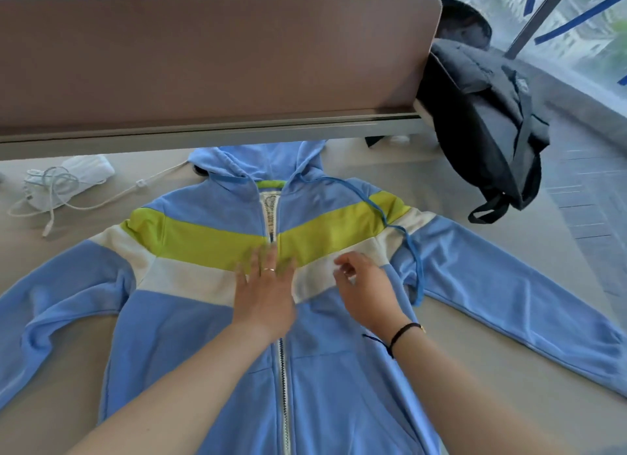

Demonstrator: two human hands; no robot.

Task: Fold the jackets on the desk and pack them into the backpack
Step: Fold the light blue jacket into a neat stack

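A light blue hooded jacket (203, 336) with a lime green and a white chest band lies face up on the desk, sleeves spread to both sides, zipper closed up the middle. My left hand (266, 292) rests flat on the chest over the zipper, fingers apart. My right hand (366, 288) hovers just right of it over the white band, fingers loosely curled, holding nothing. A dark backpack (488, 125) leans at the desk's far right corner, beside the divider.
A tall beige divider panel (217, 57) walls off the back of the desk. White charger cables and a white bundle (64, 183) lie at the far left. The desk's right edge drops to grey floor near a window.
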